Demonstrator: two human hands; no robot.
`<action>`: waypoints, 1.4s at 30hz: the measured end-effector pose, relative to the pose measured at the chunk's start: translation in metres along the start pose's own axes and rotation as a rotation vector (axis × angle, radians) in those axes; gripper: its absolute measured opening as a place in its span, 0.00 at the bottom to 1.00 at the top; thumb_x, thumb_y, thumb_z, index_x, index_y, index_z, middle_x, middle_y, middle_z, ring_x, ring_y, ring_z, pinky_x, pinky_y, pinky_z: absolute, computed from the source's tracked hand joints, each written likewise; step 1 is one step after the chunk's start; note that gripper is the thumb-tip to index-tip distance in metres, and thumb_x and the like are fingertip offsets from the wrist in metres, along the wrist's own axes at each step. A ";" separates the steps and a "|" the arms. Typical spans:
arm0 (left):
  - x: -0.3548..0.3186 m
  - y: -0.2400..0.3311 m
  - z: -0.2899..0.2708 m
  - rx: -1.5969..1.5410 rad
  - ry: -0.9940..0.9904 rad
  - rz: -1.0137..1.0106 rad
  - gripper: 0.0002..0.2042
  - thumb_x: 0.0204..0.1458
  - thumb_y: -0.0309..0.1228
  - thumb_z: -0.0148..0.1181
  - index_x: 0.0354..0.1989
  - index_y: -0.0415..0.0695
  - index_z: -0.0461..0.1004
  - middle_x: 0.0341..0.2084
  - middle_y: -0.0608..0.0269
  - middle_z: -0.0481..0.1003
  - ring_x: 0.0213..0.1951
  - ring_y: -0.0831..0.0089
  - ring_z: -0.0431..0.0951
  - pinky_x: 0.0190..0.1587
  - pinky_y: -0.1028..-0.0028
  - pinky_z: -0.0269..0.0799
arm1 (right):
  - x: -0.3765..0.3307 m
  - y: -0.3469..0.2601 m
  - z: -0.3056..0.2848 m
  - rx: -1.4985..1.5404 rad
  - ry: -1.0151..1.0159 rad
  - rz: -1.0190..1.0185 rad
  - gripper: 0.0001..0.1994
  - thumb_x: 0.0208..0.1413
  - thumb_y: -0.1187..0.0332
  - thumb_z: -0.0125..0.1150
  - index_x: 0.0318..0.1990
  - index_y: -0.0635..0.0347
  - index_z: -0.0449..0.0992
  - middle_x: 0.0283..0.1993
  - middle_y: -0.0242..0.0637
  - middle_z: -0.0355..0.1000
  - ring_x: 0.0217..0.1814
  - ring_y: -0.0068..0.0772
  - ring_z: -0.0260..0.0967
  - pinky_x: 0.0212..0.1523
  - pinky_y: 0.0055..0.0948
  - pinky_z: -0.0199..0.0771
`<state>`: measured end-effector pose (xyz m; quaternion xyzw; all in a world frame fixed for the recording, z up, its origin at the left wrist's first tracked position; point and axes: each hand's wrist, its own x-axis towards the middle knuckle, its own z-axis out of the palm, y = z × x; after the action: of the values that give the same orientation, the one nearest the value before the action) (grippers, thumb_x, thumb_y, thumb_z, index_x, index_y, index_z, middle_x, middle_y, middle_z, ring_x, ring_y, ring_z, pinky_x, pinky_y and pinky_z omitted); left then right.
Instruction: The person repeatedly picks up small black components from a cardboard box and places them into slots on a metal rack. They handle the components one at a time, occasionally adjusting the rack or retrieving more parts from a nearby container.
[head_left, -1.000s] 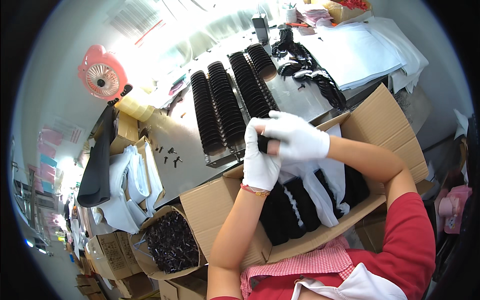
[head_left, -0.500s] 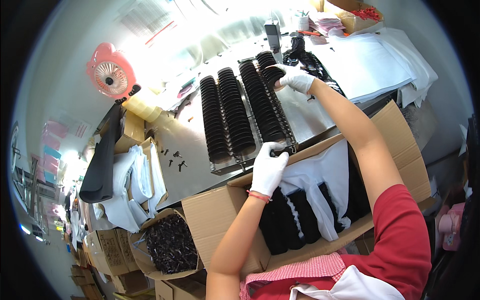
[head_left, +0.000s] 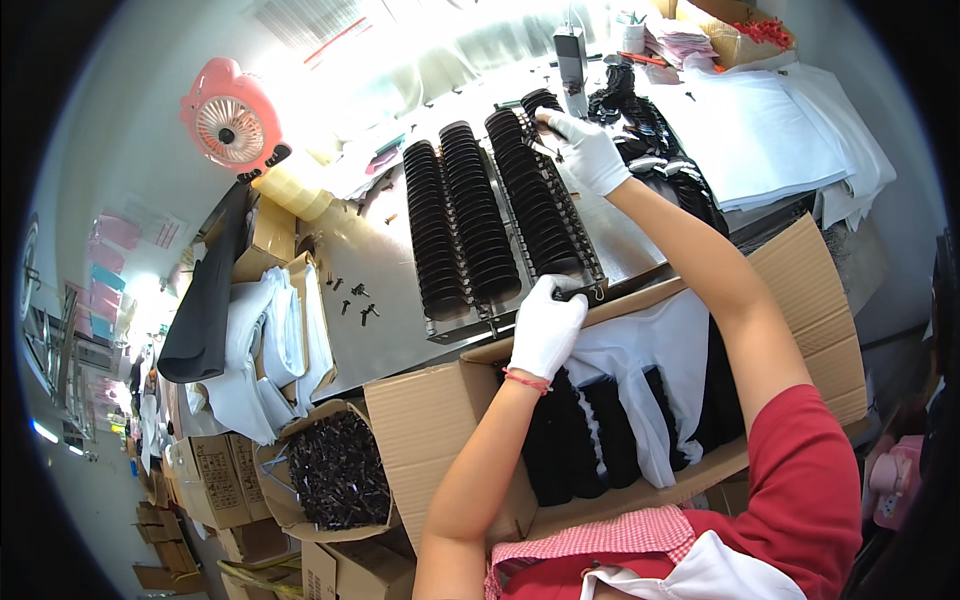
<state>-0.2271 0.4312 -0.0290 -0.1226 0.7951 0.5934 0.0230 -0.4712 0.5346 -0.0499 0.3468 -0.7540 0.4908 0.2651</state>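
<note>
A metal rack holds long rows of thin, round black discs standing on edge. My gloved left hand is at the rack's near right corner, its fingers curled round a small black end piece. Over the far right end of the rack is my gloved right hand. Its fingertips touch a short stack of black discs, and its thumb is apart from them, with no disc visible between. Below my hands, an open cardboard box contains black bundles partly covered by white sheeting.
A pink fan stands at the far left. Small dark screws lie left of the rack; a carton of dark pieces stands below. Glossy black pieces and white sheets lie at the right, near a grey upright device.
My right hand has moved toward the rack's far end, its fingers less wrapped round the discs. The right-hand row shows a shorter stack there. My left hand stays at the near corner.
</note>
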 end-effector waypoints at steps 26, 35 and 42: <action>-0.010 -0.002 -0.001 0.370 0.083 0.159 0.16 0.47 0.33 0.65 0.44 0.40 0.77 0.40 0.48 0.78 0.44 0.54 0.79 0.50 0.67 0.74 | 0.075 0.083 0.014 0.698 -0.557 0.594 0.38 0.45 0.80 0.67 0.68 0.63 0.62 0.54 0.34 0.71 0.52 0.23 0.69 0.58 0.24 0.70; -0.008 -0.004 -0.003 0.363 0.085 0.117 0.17 0.46 0.33 0.64 0.44 0.39 0.77 0.41 0.47 0.78 0.45 0.52 0.79 0.50 0.66 0.74 | 0.034 0.031 0.036 -0.130 -0.311 0.265 0.25 0.56 0.73 0.62 0.63 0.61 0.71 0.44 0.51 0.78 0.40 0.37 0.77 0.45 0.30 0.75; -0.002 -0.008 0.000 0.335 0.141 0.153 0.16 0.45 0.30 0.63 0.44 0.39 0.77 0.36 0.50 0.79 0.38 0.62 0.81 0.45 0.71 0.75 | 0.044 0.094 0.056 -0.774 -0.278 -0.067 0.11 0.56 0.71 0.53 0.44 0.59 0.79 0.33 0.49 0.78 0.35 0.46 0.78 0.40 0.38 0.78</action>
<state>-0.2233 0.4295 -0.0357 -0.0976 0.8894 0.4429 -0.0576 -0.5748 0.4976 -0.0908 0.3089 -0.8998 0.1104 0.2877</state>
